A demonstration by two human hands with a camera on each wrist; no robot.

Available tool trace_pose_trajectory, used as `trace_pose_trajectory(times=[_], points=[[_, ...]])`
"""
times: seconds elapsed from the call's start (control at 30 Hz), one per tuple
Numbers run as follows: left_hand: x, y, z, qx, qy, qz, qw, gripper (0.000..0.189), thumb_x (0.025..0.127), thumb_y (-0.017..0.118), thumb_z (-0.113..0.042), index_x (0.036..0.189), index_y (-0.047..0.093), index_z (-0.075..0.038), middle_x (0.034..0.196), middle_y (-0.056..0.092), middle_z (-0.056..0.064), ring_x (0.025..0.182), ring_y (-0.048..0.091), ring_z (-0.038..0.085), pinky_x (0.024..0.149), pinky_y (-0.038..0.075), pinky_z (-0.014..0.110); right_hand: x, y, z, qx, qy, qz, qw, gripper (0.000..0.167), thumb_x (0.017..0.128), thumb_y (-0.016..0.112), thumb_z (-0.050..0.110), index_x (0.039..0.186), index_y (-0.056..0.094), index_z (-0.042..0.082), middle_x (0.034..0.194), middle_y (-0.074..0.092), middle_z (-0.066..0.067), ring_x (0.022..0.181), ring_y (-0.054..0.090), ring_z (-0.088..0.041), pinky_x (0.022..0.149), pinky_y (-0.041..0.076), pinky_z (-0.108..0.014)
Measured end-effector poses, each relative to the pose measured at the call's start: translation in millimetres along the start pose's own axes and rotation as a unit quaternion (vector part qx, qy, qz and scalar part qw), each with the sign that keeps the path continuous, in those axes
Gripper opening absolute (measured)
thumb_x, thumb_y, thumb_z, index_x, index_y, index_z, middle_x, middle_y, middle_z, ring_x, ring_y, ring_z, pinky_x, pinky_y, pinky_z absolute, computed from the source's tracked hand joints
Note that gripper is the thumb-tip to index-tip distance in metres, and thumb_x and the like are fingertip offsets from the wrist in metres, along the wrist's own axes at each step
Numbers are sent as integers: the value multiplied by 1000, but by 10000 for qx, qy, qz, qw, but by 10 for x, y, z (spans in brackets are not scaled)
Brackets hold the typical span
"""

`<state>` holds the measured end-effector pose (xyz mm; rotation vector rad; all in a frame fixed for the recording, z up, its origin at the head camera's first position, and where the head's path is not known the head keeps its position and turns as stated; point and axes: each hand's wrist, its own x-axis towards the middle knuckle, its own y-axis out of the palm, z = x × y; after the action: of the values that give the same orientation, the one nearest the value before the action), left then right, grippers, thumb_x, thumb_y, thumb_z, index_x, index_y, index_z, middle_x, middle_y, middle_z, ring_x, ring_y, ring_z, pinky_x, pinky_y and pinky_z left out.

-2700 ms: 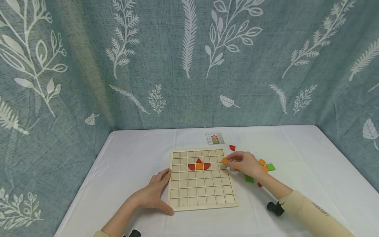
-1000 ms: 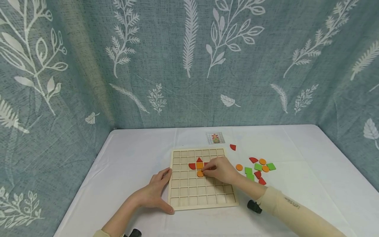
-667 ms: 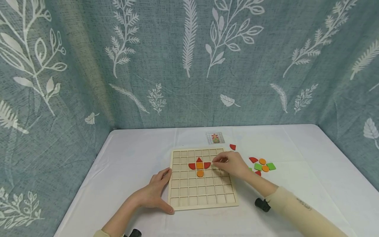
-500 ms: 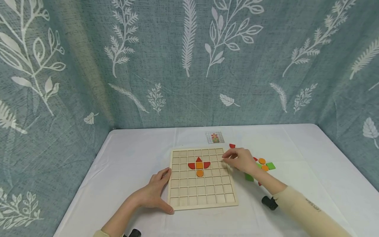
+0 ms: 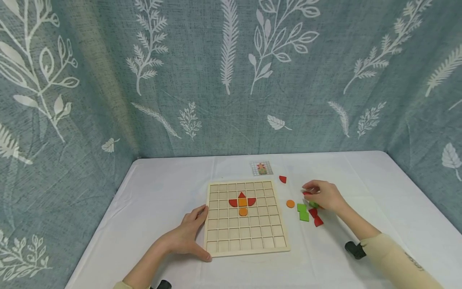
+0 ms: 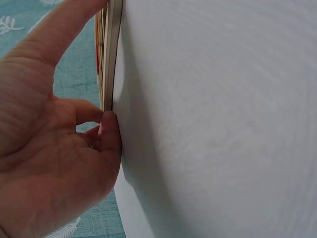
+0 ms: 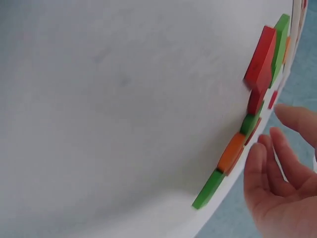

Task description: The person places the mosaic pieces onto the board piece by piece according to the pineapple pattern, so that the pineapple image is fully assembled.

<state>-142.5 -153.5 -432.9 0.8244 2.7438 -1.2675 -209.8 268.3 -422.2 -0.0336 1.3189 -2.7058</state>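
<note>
head view: left hand [image 5: 190,237], fingers relaxed, touches the left edge of the gridded board [image 5: 245,233]; right hand [image 5: 325,195], seemingly empty, fingers parted, hovers by loose tiles [image 5: 318,221] alongside; tight crowding could make a pinch shove neighbours

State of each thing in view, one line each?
Grid board: flat, partly filled
Five pieces in it: lying flat
Left hand: touching the board's left edge
Right hand: at the loose pieces, thumb and fingers apart
Orange disc by board: loose, flat
Green pieces: loose, one partly hidden in head view
Loose red pieces: one partly hidden there
Picture card: flat, face up
Curtain: hanging
</note>
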Motion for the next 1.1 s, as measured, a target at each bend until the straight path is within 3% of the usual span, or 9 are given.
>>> trace_pose_trajectory(times=[0.27, 0.5, 0.8, 1.1], points=[[-6, -4, 2, -34, 26, 8, 10000, 136, 53, 93, -44, 154, 15, 4, 159, 9, 20, 140, 15, 40, 107, 25, 63, 36, 8, -53, -299, -60, 120, 9995, 24, 86, 71, 7, 108, 69, 1, 87, 62, -7, 72, 50, -21, 53, 46, -31], [-2, -9, 6, -30, 31, 37, 10000, 135, 54, 93, -44, 154, 14, 3, 159, 9, 19, 139, 17, 39, 107, 26, 63, 111, 58, -19, -519, -126, 10, 9986, 23, 86, 74, 15, 103, 68, 1, 84, 62, -6, 72, 52, -20, 56, 46, -30], [0, -10, 5, -64, 47, 58, 10000, 135, 55, 93, -44, 154, 14, 3, 159, 9, 19, 141, 14, 39, 108, 25, 62, 128, 28, -44, -384, -184, 278, 9987, 32, 87, 73, 16, 115, 66, 1, 83, 62, -4, 67, 51, -18, 54, 45, -31], [-7, -10, -2, -87, -2, 65, 9999, 136, 55, 93, -44, 154, 13, 2, 160, 8, 19, 141, 13, 39, 108, 24, 63, 129, 54, -2, -366, 11, 190, 9991, 15, 86, 74, 18, 90, 67, 5, 75, 59, -2, 67, 51, -18, 56, 45, -30]])
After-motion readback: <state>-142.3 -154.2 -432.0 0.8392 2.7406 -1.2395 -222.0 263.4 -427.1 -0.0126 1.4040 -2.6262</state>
